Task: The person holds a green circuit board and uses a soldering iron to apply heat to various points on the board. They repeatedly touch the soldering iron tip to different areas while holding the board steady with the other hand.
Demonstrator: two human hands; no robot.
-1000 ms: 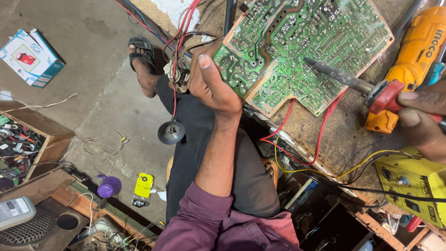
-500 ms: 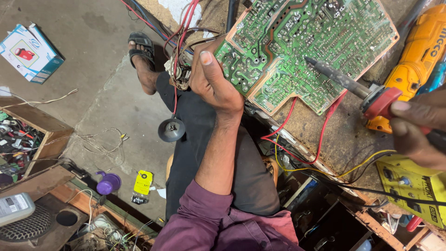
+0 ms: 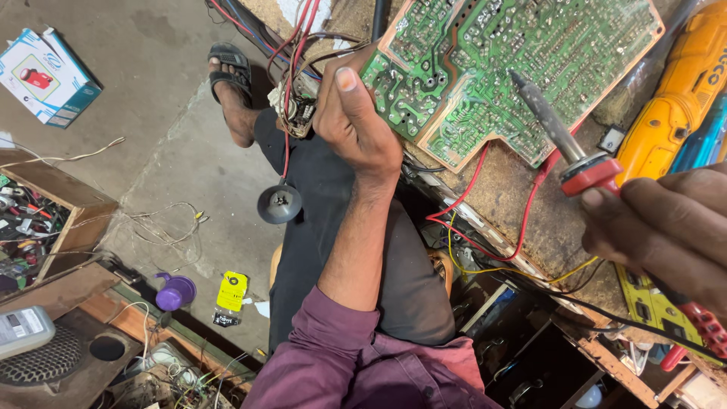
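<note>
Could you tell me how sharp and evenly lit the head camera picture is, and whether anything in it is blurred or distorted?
Head view: even, soft light without hard shadows or glare; the circuit board and left hand are sharp; the right hand, close to the lens with the soldering iron, looks large and slightly soft; wide-angle stretch shows toward the edges.

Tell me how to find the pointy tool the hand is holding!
Look at the big green circuit board on the workbench. The right hand holds a soldering iron whose tip rests on it. Unlike the orange drill beside it, it's thin, dark metal with a red collar.

Close head view, straight down.
</note>
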